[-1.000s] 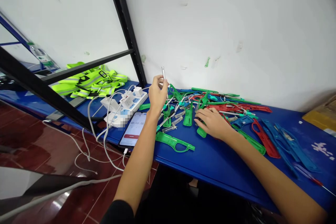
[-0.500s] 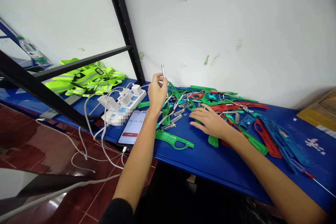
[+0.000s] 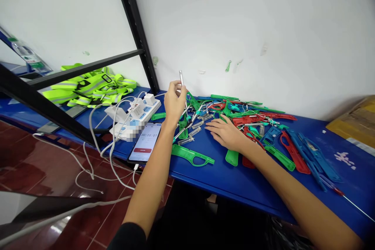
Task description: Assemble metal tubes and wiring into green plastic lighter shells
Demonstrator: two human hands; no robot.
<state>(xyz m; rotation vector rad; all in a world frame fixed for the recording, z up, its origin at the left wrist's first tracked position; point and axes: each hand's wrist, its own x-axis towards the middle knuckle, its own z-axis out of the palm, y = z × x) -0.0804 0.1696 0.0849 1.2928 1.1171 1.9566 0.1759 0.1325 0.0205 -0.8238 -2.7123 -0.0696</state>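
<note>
My left hand (image 3: 174, 102) is raised above the blue table (image 3: 234, 179) with its fingers pinched on a thin metal rod (image 3: 182, 79) that points upward. My right hand (image 3: 225, 133) lies flat on the table with fingers stretched out toward the left, resting on a green plastic handle piece (image 3: 232, 157). Around it is a heap of green, red and blue plastic handle pieces (image 3: 258, 119) and small clear tubes (image 3: 193, 132). Another green handle piece (image 3: 191, 155) lies near the table's front edge.
A phone showing a timer (image 3: 145, 141) lies left of my left arm, next to a white power strip (image 3: 137, 114) with chargers and white cables. Yellow reflective vests (image 3: 88, 86) are piled at far left behind a black metal frame (image 3: 134, 27). A cardboard box (image 3: 356, 121) stands at right.
My right hand has slid left across the table and spread flat, uncovering more of the green piece under it. My left hand keeps the rod raised.
</note>
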